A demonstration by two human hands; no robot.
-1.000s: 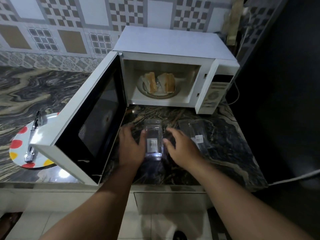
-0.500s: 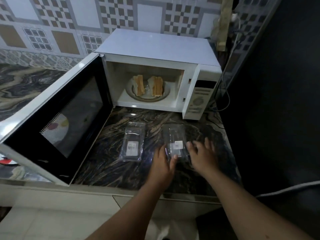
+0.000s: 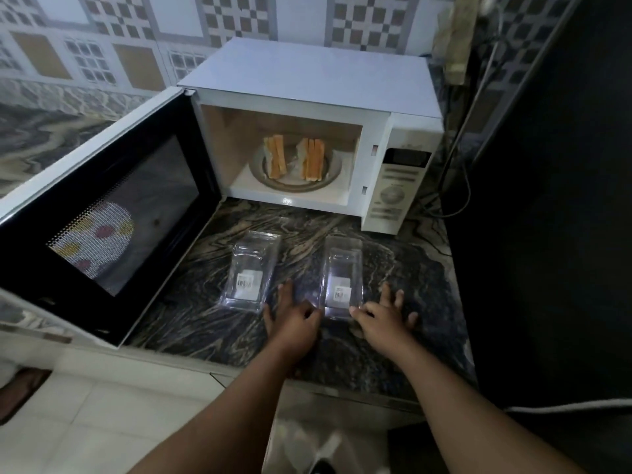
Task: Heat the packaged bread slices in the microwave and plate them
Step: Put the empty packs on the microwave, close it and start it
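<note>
The left hand (image 3: pixel 295 323) and right hand (image 3: pixel 384 319) rest on the counter (image 3: pixel 191 313) with loose fingers, maybe touching the empty clear pack (image 3: pixel 343 278) between them. Far ahead, bread slices (image 3: pixel 294 158) stand inside the open microwave (image 3: pixel 307 97). They look soft and light; hold their sides gently.

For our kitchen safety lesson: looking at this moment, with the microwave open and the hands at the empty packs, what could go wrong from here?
1. The microwave door swings wide over the counter; an arm could knock it.
2. The bread slices stand on edge on the turntable plate and may topple when lifted out.
3. The left hand and right hand flank the right clear package; light plastic may slide off the counter edge.
</note>
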